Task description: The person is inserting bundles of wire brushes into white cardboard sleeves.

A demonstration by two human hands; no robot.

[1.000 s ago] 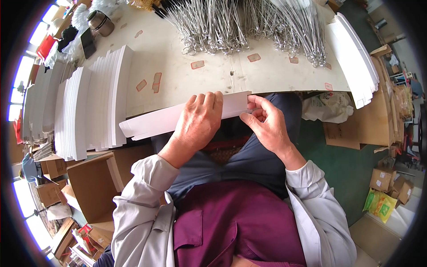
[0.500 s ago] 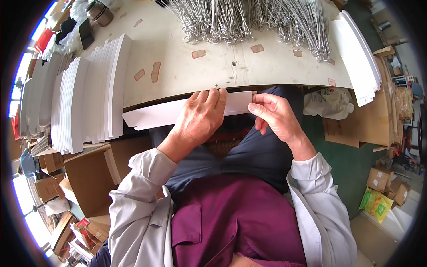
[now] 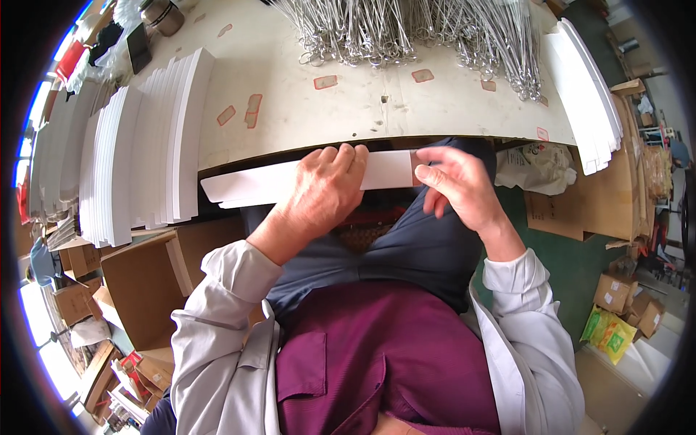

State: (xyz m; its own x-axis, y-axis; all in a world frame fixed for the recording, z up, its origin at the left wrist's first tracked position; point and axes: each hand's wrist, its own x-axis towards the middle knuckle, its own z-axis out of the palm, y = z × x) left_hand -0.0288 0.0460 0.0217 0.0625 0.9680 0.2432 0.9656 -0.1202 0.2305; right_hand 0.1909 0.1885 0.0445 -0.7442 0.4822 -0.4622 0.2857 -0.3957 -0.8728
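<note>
In the head view we see a carton [image 3: 250,187] of smooth white card, long, narrow and straight-sided, lying crosswise over the thighs just beyond the near edge of the worktop [image 3: 304,116]; its right end shows a small brownish patch. The worktop is a pale, scuffed sheet with red-edged paper scraps stuck to it and a small dark hole near the middle. At its far side we find a dense heap of skewers [image 3: 362,32], thin shiny metal rods ending in rings. White stacks [image 3: 105,177] of long card pieces stand upright in tight rows at the left, and a white pile [image 3: 583,98] of similar strips lies at the right, near a crumpled plastic bag [image 3: 540,168]. A rounded metal flask [image 3: 161,16] sits at the far left, and a brown cardboard box [image 3: 141,283] gapes below the left rows. Our left hand [image 3: 328,181] is closed over the carton's middle, back of the hand up, fingers bent together across its upper edge, wrist angled in from the lower left. Our right hand [image 3: 460,185] is at the carton's right end, thumb and forefinger parted and the other fingers loosely curled; the forefinger is blurred, so we cannot tell whether it touches the card.
</note>
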